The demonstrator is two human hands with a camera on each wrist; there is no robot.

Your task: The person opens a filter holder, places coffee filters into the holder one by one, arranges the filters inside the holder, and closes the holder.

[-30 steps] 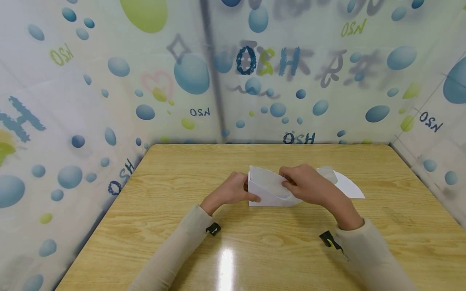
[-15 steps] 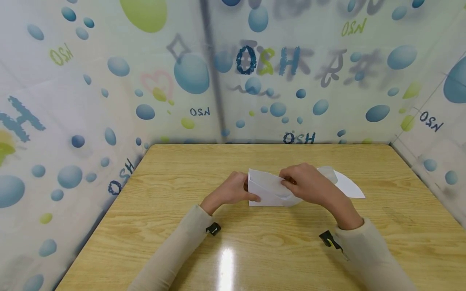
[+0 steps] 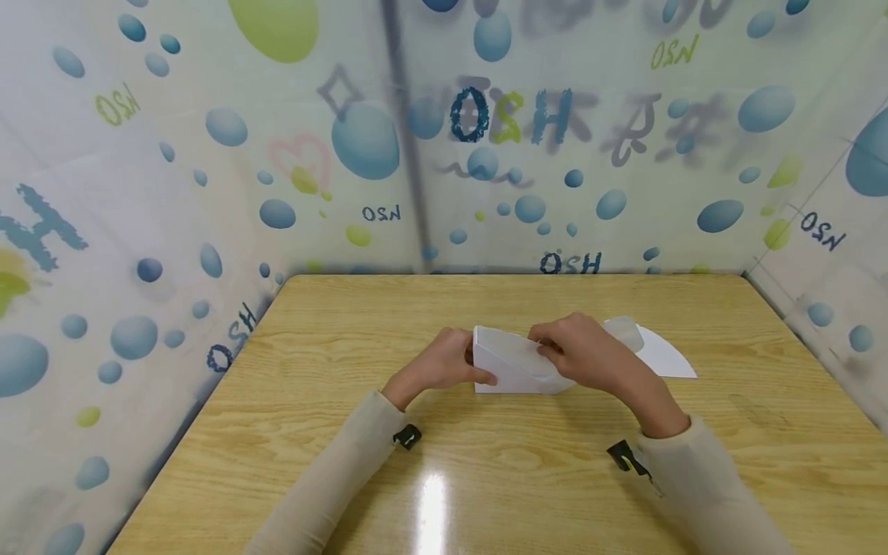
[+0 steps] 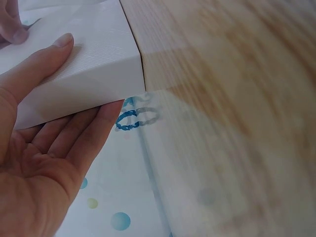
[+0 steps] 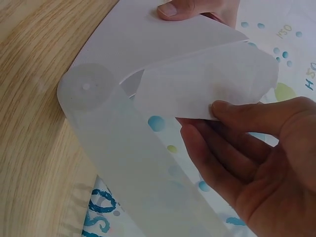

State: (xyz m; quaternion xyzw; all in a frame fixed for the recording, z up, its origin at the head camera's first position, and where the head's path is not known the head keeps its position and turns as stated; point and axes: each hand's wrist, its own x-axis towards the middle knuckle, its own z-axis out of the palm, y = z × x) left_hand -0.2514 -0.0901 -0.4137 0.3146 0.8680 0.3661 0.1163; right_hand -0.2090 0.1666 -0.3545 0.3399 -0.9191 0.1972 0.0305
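Observation:
A white paper carton (image 3: pixel 509 378) with a textured surface stands on edge on the table, between the hands. My left hand (image 3: pixel 447 359) grips its left end, thumb on the broad face and fingers behind; the left wrist view shows this grip around the carton's side wall (image 4: pixel 94 96). At the other end my right hand (image 3: pixel 586 351) pinches a thin white flap (image 5: pixel 197 79) between thumb and fingers. A translucent plastic strip (image 5: pixel 133 158) with a rounded end is fixed near the carton's corner by a round disc (image 5: pixel 87 87).
Beyond the right hand, a white fan-shaped panel (image 3: pixel 666 356) and a rounded translucent piece (image 3: pixel 624 333) show above the wooden table (image 3: pixel 513 478). A patterned curtain (image 3: pixel 444 193) surrounds the back and sides. Black clips (image 3: pixel 407 437) hang at the sleeves.
The carton's upper flap has tilted down a little, so its top left corner sits lower. My right hand has shifted very slightly; the left hand keeps its place.

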